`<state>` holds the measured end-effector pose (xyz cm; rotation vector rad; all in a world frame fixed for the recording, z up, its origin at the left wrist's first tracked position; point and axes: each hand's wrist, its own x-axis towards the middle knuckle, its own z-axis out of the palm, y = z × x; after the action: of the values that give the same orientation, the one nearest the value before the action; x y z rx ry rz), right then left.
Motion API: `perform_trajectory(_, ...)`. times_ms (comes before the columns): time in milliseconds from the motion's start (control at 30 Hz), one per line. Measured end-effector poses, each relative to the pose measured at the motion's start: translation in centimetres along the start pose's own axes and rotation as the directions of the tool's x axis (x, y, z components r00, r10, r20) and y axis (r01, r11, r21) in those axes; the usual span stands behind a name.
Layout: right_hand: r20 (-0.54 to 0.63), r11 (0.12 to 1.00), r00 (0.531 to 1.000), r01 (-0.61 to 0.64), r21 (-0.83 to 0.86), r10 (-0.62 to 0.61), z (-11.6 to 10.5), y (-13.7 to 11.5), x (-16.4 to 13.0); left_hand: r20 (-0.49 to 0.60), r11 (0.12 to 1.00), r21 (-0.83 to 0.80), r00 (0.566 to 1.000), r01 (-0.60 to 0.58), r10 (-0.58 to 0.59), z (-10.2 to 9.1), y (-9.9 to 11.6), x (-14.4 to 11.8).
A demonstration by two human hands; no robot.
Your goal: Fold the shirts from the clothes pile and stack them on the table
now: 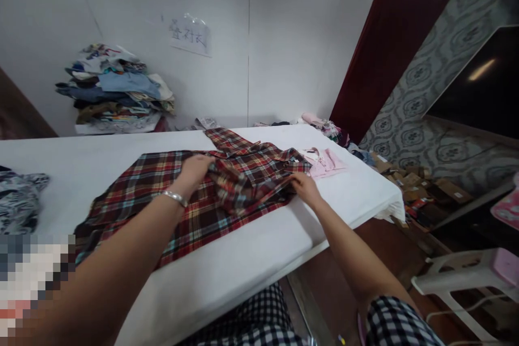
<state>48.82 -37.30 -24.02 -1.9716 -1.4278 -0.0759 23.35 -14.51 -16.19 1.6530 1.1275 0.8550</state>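
White table (243,265): plaid shirt (198,227) spread across it, collar (300,162) beside a pink garment (330,162). Cloth looks light, soft, limp, hardly slippery; seamed edges should give you surest hold. Your left hand (197,166) grips a bunched fold; your right hand (306,187) pinches the edge near the collar.

Plaid shirt (203,221) on white table (243,259)

the shirt (198,221) is brown-and-red plaid, the tablecloth (251,259) white.

Paper sign (190,38), white stool (476,277)
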Motion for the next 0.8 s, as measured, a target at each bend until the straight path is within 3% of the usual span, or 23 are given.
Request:
perform_trajectory(100, -0.240, 0.961, 0.932, -0.278, 0.000, 0.270, -1.4, 2.7, 2.5, -0.071, 0.975, -0.210, 0.996, -0.071, 0.057, -0.5, 3.7, 0.2)
perform_trajectory(200, -0.247, 0.909, 0.876, -0.413, 0.059, 0.414, -1.3, 5.2, 3.5, -0.076, 0.924, -0.375, 0.996, -0.079, 0.055, -0.1, 4.4, -1.8)
perform_trajectory(300, -0.150, 0.908, 0.896, -0.408, 0.096, 0.418, 0.0, 7.2, 2.6, -0.040, 0.897, -0.441, 0.998, 0.026, -0.049, 0.2, 1.5, -5.4)
perform_trajectory(367, -0.109, 0.915, 0.910, -0.391, 0.103, 0.401, 0.9, 8.2, 1.5, 0.003, 0.913, -0.392, 0.992, 0.117, -0.126, -0.2, -1.3, -7.7)
perform_trajectory(500, -0.058, 0.935, 0.941, -0.322, 0.149, 0.333, 1.2, 9.5, -0.4, 0.166, 0.964, -0.080, 0.957, 0.255, -0.239, -2.7, -5.8, -10.1)
perform_trajectory(567, -0.042, 0.957, 0.965, -0.251, 0.144, 0.259, 0.9, 9.7, -1.0, 0.156, 0.973, 0.195, 0.975, 0.126, -0.157, -4.4, -6.8, -10.2)
perform_trajectory(633, -0.026, 0.978, 0.982, -0.182, 0.101, 0.186, 0.6, 9.6, -1.2, 0.144, 0.890, 0.444, 0.988, -0.106, 0.046, -5.7, -7.5, -9.8)
perform_trajectory(700, -0.013, 0.990, 0.991, -0.131, 0.047, 0.132, 0.5, 9.4, -1.3, 0.227, 0.749, 0.585, 0.949, -0.312, 0.217, -6.4, -8.2, -9.1)
perform_trajectory(800, -0.005, 0.991, 0.991, -0.131, 0.025, 0.131, 1.0, 9.2, -1.4, 0.403, 0.594, 0.626, 0.862, -0.505, 0.308, -6.1, -9.5, -8.0)
